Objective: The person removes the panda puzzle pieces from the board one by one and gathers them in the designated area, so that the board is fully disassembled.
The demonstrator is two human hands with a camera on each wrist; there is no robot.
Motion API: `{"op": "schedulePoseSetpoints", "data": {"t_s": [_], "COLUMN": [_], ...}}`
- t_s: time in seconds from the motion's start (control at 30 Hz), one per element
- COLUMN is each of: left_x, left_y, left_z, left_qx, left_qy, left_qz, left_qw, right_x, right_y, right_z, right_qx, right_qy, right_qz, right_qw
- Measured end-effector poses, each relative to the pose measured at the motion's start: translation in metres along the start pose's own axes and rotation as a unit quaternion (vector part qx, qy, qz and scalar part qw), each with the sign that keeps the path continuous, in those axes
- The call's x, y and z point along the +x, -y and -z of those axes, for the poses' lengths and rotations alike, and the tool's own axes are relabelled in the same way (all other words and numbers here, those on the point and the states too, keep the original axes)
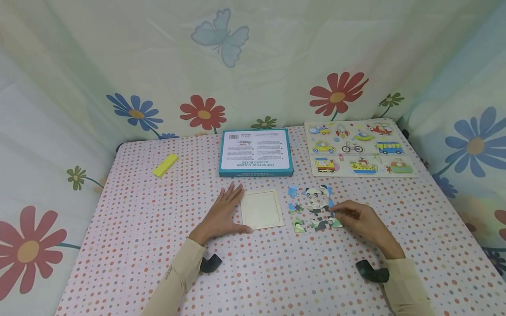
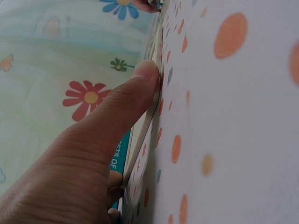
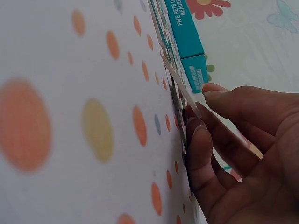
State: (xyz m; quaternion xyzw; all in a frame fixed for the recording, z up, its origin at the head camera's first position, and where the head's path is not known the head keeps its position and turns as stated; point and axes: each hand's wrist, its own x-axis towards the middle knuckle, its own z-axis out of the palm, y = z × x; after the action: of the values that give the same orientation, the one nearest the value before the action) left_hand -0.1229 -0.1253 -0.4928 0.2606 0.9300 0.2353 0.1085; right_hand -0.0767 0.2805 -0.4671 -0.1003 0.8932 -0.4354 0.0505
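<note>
A shallow square wooden puzzle tray (image 1: pixel 261 210) with a raised rim lies on the table, bare inside. My left hand (image 1: pixel 223 213) rests spread at its left side, the fingers by the upper left corner and the thumb (image 2: pixel 145 70) touching the near rim. To the tray's right lies a panda jigsaw puzzle (image 1: pixel 315 197), its pieces laid out with gaps between them. At its right edge my right hand (image 1: pixel 357 219) pinches a thin puzzle piece (image 3: pixel 189 100), which is tilted up from the table in the right wrist view. The fingers partly hide that piece.
Behind the tray lies a teal and white box (image 1: pixel 256 152). A wooden peg board with vehicle pictures (image 1: pixel 359 149) is at the back right. On the left lies a yellow block (image 1: pixel 165 165). A dotted cloth (image 1: pixel 138 219) covers the table, with flowered curtains around it.
</note>
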Motion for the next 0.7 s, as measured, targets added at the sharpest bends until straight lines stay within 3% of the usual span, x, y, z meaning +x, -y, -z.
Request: {"op": "schedulePoseSetpoints", "data": {"t_s": [0.7], "left_x": [0.0004], "left_y": [-0.0006], "left_z": [0.0008], "left_qx": [-0.006], "left_qy": [-0.007], "left_qz": [-0.004], "left_qw": [1.0], "right_x": [0.0028], "right_y": [-0.0041], "right_z": [0.0002], "right_qx": [0.01], "right_qy": [-0.004], "right_qz": [-0.019], "right_qw": [0.9998]}}
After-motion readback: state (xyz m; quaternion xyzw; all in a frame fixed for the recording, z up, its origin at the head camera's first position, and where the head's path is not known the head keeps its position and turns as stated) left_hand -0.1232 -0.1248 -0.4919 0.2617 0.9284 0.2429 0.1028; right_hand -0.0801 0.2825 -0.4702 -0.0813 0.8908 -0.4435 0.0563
